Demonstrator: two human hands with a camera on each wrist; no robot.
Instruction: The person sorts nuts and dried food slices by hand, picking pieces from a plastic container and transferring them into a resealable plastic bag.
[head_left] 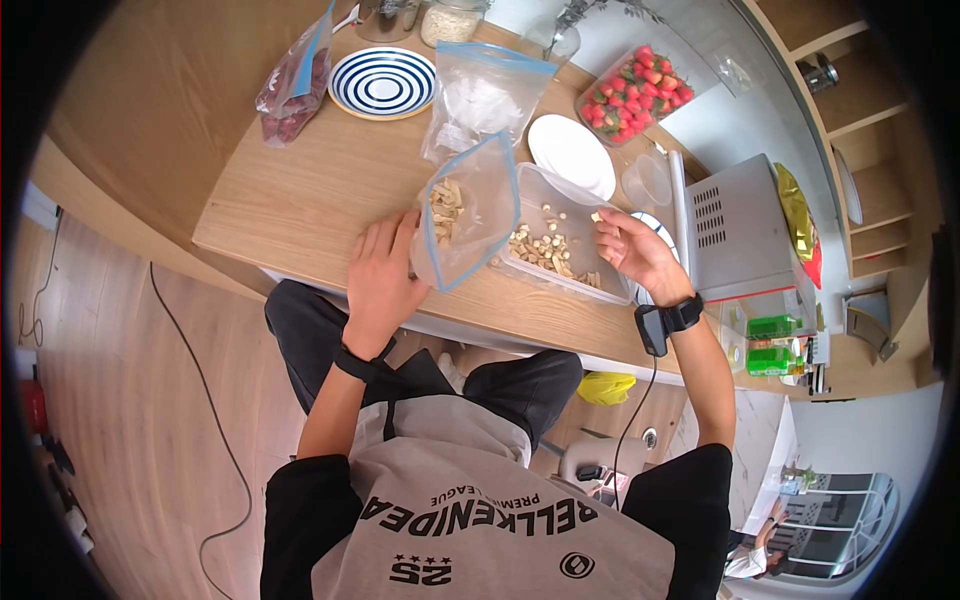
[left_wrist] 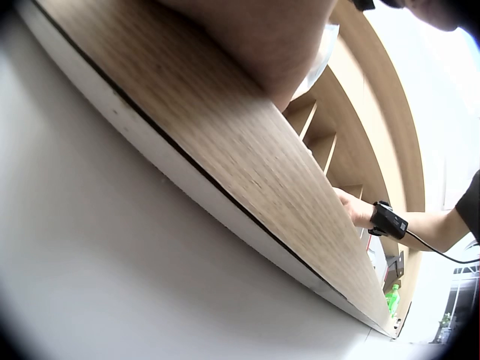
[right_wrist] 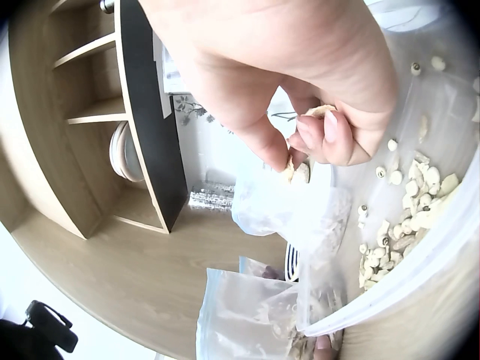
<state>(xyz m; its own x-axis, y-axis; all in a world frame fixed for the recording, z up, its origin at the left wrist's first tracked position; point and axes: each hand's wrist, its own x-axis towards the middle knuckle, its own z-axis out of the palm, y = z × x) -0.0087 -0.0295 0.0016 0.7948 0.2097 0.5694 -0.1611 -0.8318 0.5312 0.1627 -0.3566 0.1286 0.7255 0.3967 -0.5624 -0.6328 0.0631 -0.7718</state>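
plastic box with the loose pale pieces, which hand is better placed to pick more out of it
Probably the right hand: it is at the plastic box, already pinching a pale piece. The left hand holds the zip bag beside it.

The box can be entered from above; passage is blocked leftward by the open bag, behind by the white plate.

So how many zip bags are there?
3: slice bag by the left hand, white-filled bag beyond, red-filled bag left of the striped plate; others may be hidden.
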